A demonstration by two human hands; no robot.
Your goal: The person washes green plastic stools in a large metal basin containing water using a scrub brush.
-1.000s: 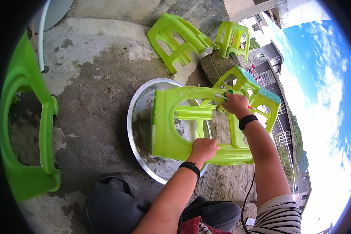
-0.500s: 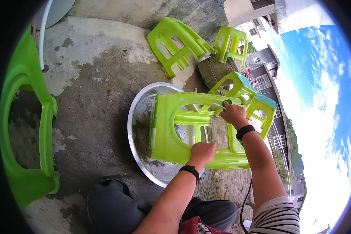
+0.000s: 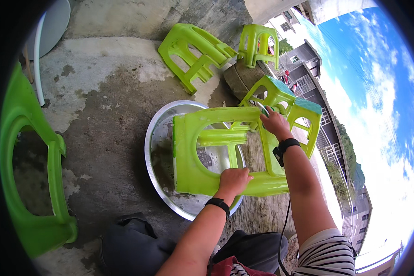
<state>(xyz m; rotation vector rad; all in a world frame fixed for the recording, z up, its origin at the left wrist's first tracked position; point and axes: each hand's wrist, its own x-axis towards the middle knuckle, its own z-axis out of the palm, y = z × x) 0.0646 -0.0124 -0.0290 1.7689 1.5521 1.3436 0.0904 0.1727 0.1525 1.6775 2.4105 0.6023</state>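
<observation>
A light-green plastic stool [image 3: 188,170] lies on its side, partly over a wide metal basin [image 3: 152,177]. My left hand [image 3: 235,180] is closed on the near edge of the stool's leg frame, the thumb pointing right. At the stool's far side, toward its leg ends, my right hand [image 3: 275,123] is closed round a small green-and-white brush [image 3: 262,108]. The fingers cover much of the brush, and its contact with the plastic is hard to make out. Wet patches show inside the basin.
A large green stool [image 3: 55,179] stands close on the left. Beyond the basin are another green stool [image 3: 193,55], a smaller one [image 3: 257,43] on a stone block [image 3: 242,79], and green stools with teal tops [image 3: 280,87]. Weathered wooden boards [image 3: 250,216] lie beside the basin.
My right hand and the brush have shifted slightly, the brush now tilting up at the stool's far edge. The left hand keeps its hold. The whole view has moved a little.
</observation>
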